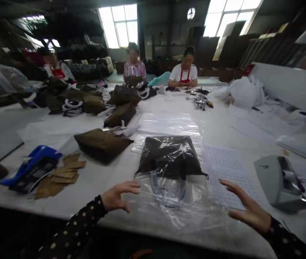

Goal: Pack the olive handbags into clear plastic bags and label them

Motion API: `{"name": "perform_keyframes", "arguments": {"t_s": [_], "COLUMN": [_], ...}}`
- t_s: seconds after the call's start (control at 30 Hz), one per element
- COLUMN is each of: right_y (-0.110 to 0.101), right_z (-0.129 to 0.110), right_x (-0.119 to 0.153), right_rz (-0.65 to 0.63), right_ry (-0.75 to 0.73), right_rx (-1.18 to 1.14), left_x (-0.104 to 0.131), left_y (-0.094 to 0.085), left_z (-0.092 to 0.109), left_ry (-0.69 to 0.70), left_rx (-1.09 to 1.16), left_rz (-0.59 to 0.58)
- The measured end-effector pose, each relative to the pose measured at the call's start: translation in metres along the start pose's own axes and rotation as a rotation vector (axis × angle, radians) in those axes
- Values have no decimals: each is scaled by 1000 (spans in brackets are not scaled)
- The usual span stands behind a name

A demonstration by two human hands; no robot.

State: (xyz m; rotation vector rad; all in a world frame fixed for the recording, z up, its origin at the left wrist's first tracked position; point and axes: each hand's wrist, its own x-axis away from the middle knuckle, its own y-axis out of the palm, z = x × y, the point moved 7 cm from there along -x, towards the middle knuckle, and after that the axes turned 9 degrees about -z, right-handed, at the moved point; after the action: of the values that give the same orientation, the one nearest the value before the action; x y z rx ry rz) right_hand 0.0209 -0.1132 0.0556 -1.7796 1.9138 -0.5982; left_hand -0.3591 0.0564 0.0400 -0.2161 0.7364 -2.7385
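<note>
A dark brown bag (pixel 169 154) lies flat inside a clear plastic bag (pixel 196 212) in front of me, its pale handles pointing toward me. Just left of the plastic, my left hand (pixel 119 196) hovers with thumb and fingers apart, holding nothing. On the other side, my right hand (pixel 246 207) is spread open near the plastic's right edge, also holding nothing. Beneath and beyond that hand lies a printed sheet (pixel 225 167). More clear plastic bags (pixel 169 124) are stacked flat behind the brown bag.
Another brown bag (pixel 101 144) lies left, with several more piled behind. Brown cards (pixel 63 176) and a blue item (pixel 39 158) sit front left. A grey tape dispenser (pixel 274 183) stands right. White plastic (pixel 244 93) heaps far right. Several people sit across the table.
</note>
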Motion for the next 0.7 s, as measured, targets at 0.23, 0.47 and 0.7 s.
{"name": "perform_keyframes", "arguments": {"t_s": [0.23, 0.47, 0.7], "right_y": [191, 207, 228], "right_z": [-54, -15, 25], "right_x": [7, 3, 2], "right_rz": [-279, -83, -199], "right_ry": [-190, -18, 320], "right_rx": [415, 206, -291], "left_x": [17, -30, -107], "left_y": [10, -14, -27], "left_z": [-11, 22, 41], "left_ry": [-39, 83, -31], "left_rx": [-499, -436, -673], "left_rz": [77, 222, 441]}}
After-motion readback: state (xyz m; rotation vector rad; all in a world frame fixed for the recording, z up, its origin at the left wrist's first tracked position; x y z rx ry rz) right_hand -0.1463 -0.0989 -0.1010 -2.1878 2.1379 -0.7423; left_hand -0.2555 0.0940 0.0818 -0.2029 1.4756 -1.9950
